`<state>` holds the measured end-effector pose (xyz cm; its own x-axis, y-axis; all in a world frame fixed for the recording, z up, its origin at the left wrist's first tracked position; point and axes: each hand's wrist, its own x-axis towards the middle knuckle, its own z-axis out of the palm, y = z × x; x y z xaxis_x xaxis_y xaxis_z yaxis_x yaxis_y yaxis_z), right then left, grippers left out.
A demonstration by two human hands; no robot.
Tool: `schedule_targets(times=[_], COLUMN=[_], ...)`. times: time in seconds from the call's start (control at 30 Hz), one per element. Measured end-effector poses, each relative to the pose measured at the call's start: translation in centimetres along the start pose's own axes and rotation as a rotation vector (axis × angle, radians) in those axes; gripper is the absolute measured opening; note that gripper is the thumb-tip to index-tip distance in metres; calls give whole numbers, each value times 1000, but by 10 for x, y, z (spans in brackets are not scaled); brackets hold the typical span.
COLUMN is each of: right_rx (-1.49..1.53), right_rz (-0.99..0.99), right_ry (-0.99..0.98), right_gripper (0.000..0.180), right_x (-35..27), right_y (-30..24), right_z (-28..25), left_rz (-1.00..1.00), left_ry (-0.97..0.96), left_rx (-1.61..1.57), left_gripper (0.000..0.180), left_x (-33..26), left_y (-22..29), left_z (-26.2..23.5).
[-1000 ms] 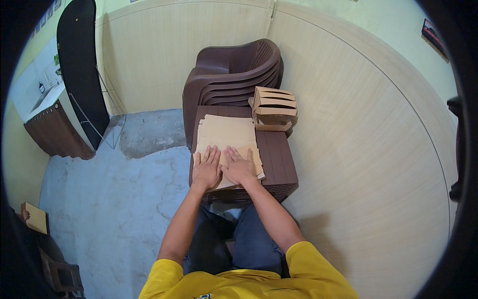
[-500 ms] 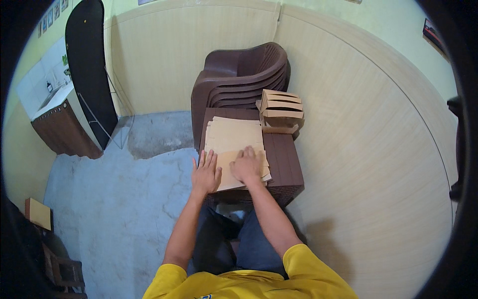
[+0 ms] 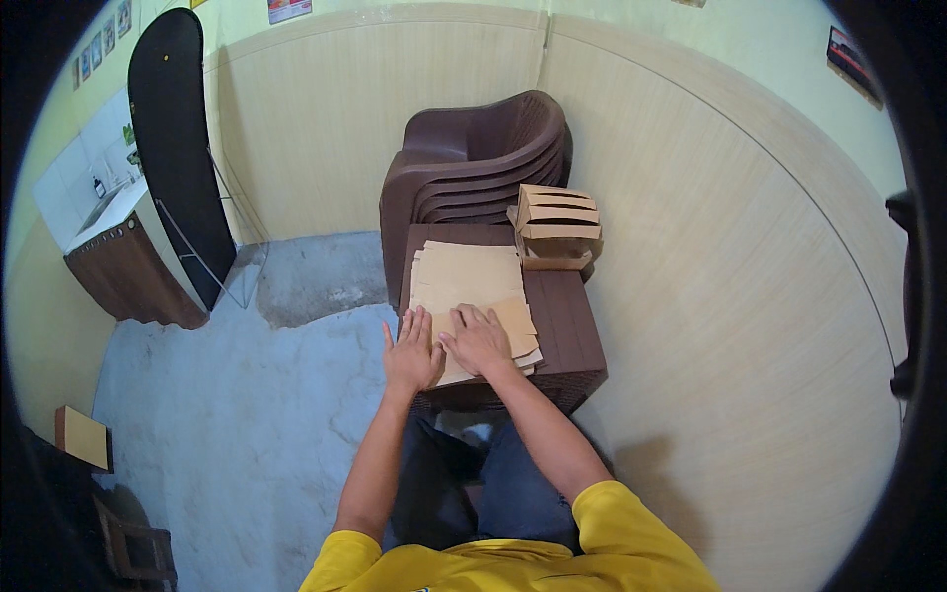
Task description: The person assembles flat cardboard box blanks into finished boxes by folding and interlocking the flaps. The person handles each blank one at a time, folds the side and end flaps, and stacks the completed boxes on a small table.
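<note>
A stack of flat tan cardboard sheets [image 3: 466, 273] lies on a brown woven-look plastic table [image 3: 566, 321], its edges slightly uneven. Across the near part of the stack is a darker tan piece or folded-over flap [image 3: 516, 321]; which of the two I cannot tell. My left hand [image 3: 411, 353] rests at the left edge of the stack, fingers stretched forward and thumb out. Just beside it, my right hand [image 3: 478, 342] presses palm-down on the darker piece, fingers extended. Neither hand grips anything that I can see.
Folded tan cardboard boxes [image 3: 558, 229] sit at the table's far right corner. Stacked brown plastic chairs [image 3: 473, 158] stand behind the table. A tall black ironing-board-like panel [image 3: 173, 158] leans at the left, by a curtained sink counter [image 3: 133, 266]. A wood-panelled wall [image 3: 710, 296] runs along the right.
My right hand has slid left across the darker piece, close to my left hand. My left hand stays at the left edge. The whole view has shifted slightly.
</note>
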<state>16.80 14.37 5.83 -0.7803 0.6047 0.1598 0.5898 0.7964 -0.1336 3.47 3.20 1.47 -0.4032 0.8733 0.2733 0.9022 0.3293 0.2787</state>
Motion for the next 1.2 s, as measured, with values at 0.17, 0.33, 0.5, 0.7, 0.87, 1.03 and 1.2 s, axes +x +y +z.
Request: schedule_targets(times=[0.17, 0.33, 0.5, 0.7, 0.87, 1.03, 1.2], right_rx=[-66, 32, 148, 564, 814, 445, 349], right_rz=[58, 299, 278, 182, 310, 290, 172], right_ry=[-69, -146, -105, 62, 474, 784, 124], right_gripper=[63, 61, 63, 62, 56, 30, 27], right_x=[-3, -10, -18, -18, -24, -26, -34], right_y=[42, 86, 90, 112, 129, 101, 64], right_z=[-20, -52, -50, -21, -26, -49, -70], left_rz=[4, -28, -27, 189, -88, -382, -468], left_ry=[-22, -96, -263, -117, 159, 348, 578], left_rx=[-2, 1, 66, -104, -459, -445, -702], left_gripper=[73, 104, 128, 97, 73, 60, 52], left_x=[0, 0, -1, -1, 10, 29, 34], left_y=[-3, 6, 21, -4, -10, 8, -2], left_z=[-1, -19, -48, -42, -48, -69, -55])
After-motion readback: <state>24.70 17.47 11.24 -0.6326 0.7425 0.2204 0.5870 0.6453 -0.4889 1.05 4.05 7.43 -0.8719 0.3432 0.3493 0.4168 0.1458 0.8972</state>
